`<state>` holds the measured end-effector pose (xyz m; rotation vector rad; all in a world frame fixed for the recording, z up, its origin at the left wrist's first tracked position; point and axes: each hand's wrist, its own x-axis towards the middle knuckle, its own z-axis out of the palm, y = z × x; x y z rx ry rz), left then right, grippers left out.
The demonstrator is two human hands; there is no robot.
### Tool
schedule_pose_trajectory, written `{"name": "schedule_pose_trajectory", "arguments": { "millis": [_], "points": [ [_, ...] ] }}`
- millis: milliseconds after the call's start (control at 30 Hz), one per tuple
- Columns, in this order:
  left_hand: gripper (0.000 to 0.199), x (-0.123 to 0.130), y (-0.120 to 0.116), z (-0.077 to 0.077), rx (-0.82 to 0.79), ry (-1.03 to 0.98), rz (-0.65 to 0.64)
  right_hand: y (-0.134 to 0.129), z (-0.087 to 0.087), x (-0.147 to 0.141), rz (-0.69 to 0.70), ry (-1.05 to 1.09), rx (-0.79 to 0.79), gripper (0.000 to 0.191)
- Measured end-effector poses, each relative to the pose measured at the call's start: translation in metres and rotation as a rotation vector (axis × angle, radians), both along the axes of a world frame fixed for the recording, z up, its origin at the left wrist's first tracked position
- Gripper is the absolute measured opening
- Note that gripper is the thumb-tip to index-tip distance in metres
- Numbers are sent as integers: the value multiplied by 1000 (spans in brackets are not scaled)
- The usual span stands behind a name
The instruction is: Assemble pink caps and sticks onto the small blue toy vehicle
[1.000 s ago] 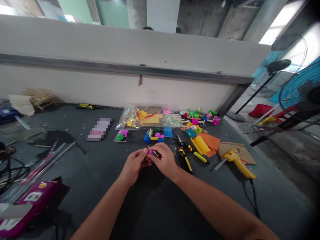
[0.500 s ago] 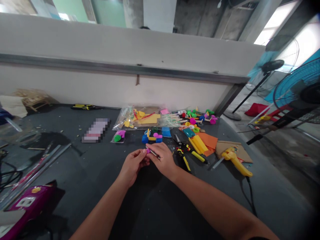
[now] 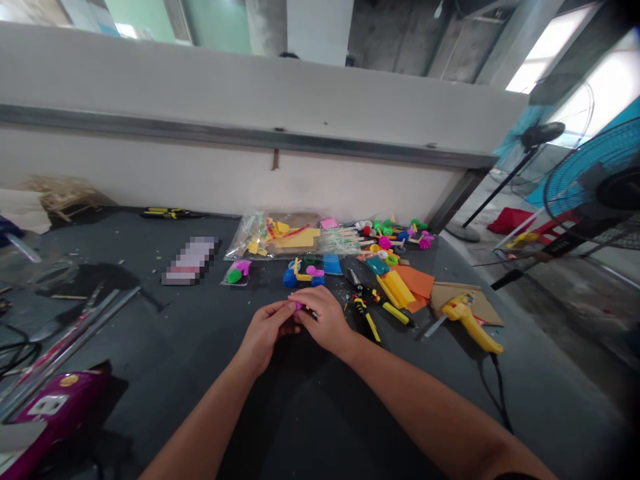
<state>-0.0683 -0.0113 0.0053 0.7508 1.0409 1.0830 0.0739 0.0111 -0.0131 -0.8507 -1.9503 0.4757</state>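
Close together over the dark table (image 3: 200, 347), both hands pinch a small purple piece (image 3: 299, 306). My left hand (image 3: 265, 330) has its thumb and fingers closed on the piece from the left. My right hand (image 3: 327, 320) grips it from the right, and its fingers partly cover it. Just beyond the fingertips is a small toy with blue wheels and a yellow part (image 3: 303, 273). A small bag with a green and a purple piece (image 3: 238, 272) lies to its left.
Pliers (image 3: 367, 320), a cutter (image 3: 395, 311) and a yellow glue gun (image 3: 473, 323) with its cable lie to the right. Behind are plastic bags (image 3: 280, 237) and colourful parts (image 3: 390, 233). A purple tool (image 3: 60, 413) and metal rods (image 3: 75, 347) lie left.
The fingers of both hands have closed further around the purple piece, so less of it shows. The thin stick seen earlier by my right fingers is now mostly hidden.
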Motion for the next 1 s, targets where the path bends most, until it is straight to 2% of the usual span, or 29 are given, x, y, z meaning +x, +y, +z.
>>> {"name": "schedule_pose_trajectory", "arguments": {
  "millis": [167, 367, 467, 633, 800, 1000],
  "points": [
    [28, 3, 0, -4, 5, 33, -4, 0, 0, -1, -62, 43, -27, 20],
    [30, 0, 2, -6, 38, 86, -6, -1, 2, 0, 1, 50, -71, 30],
    [33, 0, 2, -4, 9, 65, -19, 1, 2, 0, 14, 59, -55, 19],
    [30, 2, 1, -1, -11, 46, -30, 2, 2, 0, -72, 116, -53, 12],
    [31, 0, 3, -3, 24, 78, 11, 0, 5, 1, 7, 96, -66, 28],
    [35, 2, 3, -6, 27, 97, 16, 2, 3, 1, -37, 124, -95, 14]
  ]
}}
